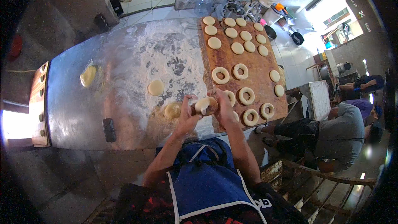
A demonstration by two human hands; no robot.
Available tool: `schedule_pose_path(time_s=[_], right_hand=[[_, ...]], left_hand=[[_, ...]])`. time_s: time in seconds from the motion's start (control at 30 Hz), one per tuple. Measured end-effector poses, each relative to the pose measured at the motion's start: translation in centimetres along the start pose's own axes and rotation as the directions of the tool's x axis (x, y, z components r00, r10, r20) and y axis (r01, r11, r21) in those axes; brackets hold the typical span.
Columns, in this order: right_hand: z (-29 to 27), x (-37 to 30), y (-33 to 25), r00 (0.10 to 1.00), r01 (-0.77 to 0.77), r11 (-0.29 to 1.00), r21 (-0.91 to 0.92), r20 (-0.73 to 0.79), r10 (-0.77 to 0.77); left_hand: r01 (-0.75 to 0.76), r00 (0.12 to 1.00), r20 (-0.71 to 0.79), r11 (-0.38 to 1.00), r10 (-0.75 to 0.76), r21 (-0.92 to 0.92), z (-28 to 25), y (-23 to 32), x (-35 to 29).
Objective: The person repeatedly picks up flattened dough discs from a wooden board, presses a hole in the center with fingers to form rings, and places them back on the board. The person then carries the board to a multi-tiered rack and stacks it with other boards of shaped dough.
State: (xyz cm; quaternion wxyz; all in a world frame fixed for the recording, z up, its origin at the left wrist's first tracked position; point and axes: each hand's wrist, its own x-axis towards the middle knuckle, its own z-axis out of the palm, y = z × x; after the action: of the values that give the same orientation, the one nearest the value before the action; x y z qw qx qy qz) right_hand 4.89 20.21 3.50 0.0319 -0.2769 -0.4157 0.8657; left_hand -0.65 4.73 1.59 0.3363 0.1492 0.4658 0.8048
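Over the floured table, a pale, rounded piece of dough (203, 106) is held between my two hands. My left hand (188, 116) has its fingers closed on the dough's left side. On the other side, my right hand (224, 110) grips it, with a brownish patch showing near those fingers that I cannot make out. A dough disc (172, 110) lies just left of my left hand, and another disc (156, 87) rests in the flour farther off. Beside my right hand, dough rings (250, 117) sit on a brown wooden board (259, 93), partly hidden by that hand.
Several round dough discs (237, 48) occupy the board's far half. A yellowish lump (88, 76) and a dark box-shaped object (109, 130) are on the metal table (78, 112). Another person (340, 132) is bent over at the right, near a curved railing (327, 176).
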Motion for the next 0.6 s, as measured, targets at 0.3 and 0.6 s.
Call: schedule_pose_path(time_s=[0.3,0.6], right_hand=[[-2.4,-1.2,-2.4,0.946,0.273,0.848,-0.455,-0.033,-0.322],[-6.6,-0.9,-3.8,0.936,0.232,0.869,-0.437,-0.142,-0.321]], left_hand=[[-0.372,0.869,-0.007,0.663,0.494,0.650,5.7,-2.8,5.0],[0.001,0.972,-0.223,0.946,0.075,0.324,9.0,-7.6,8.0]])
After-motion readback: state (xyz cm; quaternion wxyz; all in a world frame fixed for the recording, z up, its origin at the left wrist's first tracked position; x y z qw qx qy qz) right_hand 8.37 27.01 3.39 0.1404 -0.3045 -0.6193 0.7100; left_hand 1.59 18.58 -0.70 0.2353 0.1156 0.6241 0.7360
